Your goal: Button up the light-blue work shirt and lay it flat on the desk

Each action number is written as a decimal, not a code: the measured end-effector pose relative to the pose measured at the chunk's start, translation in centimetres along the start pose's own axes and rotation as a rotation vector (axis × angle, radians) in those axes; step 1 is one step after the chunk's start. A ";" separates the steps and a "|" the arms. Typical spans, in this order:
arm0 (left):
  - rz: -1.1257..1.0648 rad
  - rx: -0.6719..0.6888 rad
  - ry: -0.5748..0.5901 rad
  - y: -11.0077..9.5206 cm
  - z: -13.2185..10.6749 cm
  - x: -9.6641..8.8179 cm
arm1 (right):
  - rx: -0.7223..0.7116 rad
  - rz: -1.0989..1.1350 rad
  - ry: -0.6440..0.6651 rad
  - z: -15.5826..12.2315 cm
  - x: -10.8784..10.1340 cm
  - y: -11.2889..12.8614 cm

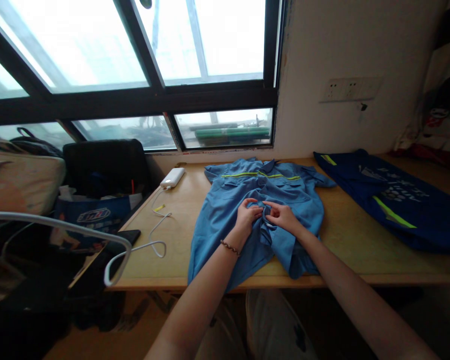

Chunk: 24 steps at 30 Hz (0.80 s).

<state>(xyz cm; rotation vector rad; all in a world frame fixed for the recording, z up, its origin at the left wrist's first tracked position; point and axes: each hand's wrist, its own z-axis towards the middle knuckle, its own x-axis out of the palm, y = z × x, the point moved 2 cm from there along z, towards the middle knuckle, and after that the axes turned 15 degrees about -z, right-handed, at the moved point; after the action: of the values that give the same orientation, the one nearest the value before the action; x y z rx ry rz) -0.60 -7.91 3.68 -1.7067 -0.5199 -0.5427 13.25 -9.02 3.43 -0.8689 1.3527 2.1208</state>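
A light blue short-sleeved work shirt [221,215] with a yellow-green stripe across its chest lies on the wooden table [345,240], collar toward the window. My left hand [248,214], with a beaded bracelet at the wrist, pinches the cloth at the shirt's front opening. Right beside it my right hand [281,216] grips the other side of the opening, fingers bent round the fabric. The hands nearly meet, and the cloth bunches between them. Whether a button lies under the fingertips I cannot tell. The lower front edge hangs folded below my right hand.
To the right lies a dark blue garment [405,200] with white print and yellow-green strips. A white power bank [172,177] with a white cable [161,247] rests at the table's back left. Bags and a black chair [107,165] stand left of the table. A window is behind.
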 end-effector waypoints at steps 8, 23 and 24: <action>0.082 0.019 0.016 0.3 0.2 0.1 | 0.131 0.268 0.144 0.1 0.3 -0.5; 0.551 0.359 0.050 0.3 2.9 -1.1 | 0.638 0.748 0.176 -0.6 -3.4 -2.3; 0.584 0.377 0.072 0.2 3.2 -1.1 | 0.667 0.755 0.130 -0.6 -3.6 -2.7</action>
<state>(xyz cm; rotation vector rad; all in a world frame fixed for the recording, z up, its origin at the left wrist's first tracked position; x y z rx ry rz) -1.10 -4.83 2.26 -1.3797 -0.0481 -0.0730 17.66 -8.70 4.18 -0.2228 2.5403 1.8395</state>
